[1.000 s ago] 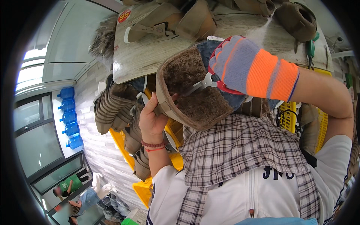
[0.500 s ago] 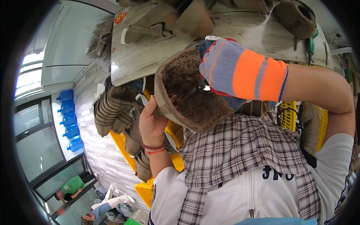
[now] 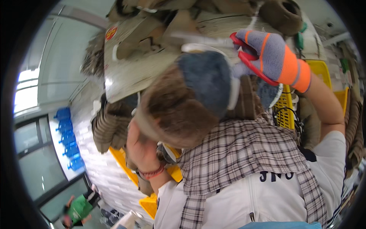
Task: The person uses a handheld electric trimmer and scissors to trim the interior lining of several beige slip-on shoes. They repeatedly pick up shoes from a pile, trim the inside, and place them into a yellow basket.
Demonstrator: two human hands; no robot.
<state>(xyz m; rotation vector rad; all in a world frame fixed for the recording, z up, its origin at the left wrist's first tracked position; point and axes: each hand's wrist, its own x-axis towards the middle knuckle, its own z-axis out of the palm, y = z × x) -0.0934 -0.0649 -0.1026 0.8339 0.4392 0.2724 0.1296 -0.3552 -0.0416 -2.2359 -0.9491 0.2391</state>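
My left hand (image 3: 144,149) grips the rim of a brown boot upper (image 3: 173,110) lined with fleece, its wide opening tilted up towards me. A blue fleece part (image 3: 204,78) with a pale edge lies at its far right side. In my right hand (image 3: 272,55), which wears a grey and orange glove, is a pair of scissors (image 3: 259,71) with red handles. The handles are spread and the blades, smeared by motion, stand apart, just beyond and beside the blue part. My left fingertips are hidden behind the upper.
A wood-patterned table (image 3: 127,82) with several brown uppers (image 3: 282,17) lies ahead. To the left hangs a stack of uppers (image 3: 105,128) over a yellow crate (image 3: 124,160). Another yellow basket (image 3: 284,110) stands at the right. A person in green (image 3: 80,208) is far off at lower left.
My right hand has drawn the scissors out of the upper's opening, up and to the right, and their handles now show spread. The upper has turned and shifted left, showing its blue part.
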